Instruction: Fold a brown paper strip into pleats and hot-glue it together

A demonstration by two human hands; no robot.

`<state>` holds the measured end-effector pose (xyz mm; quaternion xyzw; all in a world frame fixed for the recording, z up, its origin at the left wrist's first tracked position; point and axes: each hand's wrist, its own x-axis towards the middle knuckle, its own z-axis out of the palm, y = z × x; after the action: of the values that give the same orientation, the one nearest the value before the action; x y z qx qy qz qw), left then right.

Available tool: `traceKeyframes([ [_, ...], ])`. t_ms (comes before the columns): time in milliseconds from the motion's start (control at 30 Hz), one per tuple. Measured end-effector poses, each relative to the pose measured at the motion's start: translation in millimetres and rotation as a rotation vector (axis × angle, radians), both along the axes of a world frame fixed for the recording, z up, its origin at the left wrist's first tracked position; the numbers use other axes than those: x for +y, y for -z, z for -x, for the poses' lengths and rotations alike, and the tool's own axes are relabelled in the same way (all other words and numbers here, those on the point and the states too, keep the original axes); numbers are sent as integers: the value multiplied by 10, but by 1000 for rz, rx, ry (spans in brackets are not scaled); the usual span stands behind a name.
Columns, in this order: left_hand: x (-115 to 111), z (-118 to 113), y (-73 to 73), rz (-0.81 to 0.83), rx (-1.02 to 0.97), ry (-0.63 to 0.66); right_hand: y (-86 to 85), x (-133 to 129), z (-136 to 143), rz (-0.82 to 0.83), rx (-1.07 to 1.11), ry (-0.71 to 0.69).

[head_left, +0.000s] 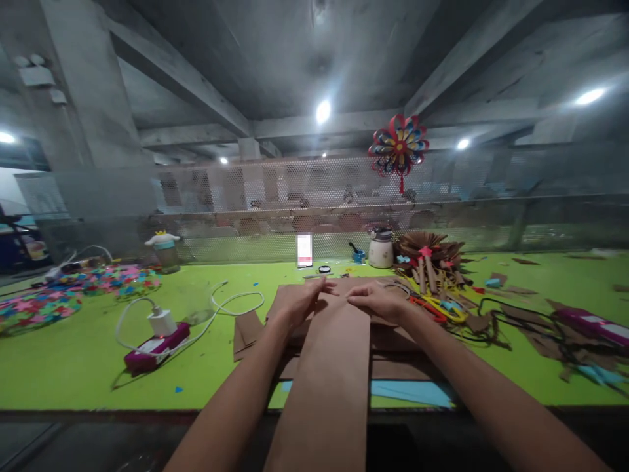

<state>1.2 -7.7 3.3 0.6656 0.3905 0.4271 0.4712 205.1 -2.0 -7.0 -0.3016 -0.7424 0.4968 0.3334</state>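
A long brown paper strip [334, 367] runs from the stacked brown sheets over the table's front edge toward me. My left hand [307, 298] is at the strip's far left corner, its fingers spread apart and touching the paper. At the far right corner, my right hand [376, 298] pinches the paper between thumb and fingers. More brown sheets [403, 341] lie underneath, with light blue paper [413, 391] below them near the edge.
Left are a purple power strip [157, 347] with a white charger [162, 322] and colourful paper stars [44, 305]. Scissors [437, 308], black cable and scraps lie right. A phone [304, 250] and white jug [381, 249] stand behind.
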Motion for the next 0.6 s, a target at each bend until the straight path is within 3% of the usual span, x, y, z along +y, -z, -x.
traceKeyframes([
  [167, 76, -36, 181, 15, 229, 131, 115, 70, 82, 25, -54, 97],
  [333, 149, 30, 259, -21, 308, 101, 212, 118, 77, -6, -15, 184],
  [467, 123, 12, 244, -33, 286, 67, 199, 74, 11, 29, 66, 189],
  [600, 31, -26, 99, -101, 338, 52, 144, 55, -67, -67, 119, 224],
])
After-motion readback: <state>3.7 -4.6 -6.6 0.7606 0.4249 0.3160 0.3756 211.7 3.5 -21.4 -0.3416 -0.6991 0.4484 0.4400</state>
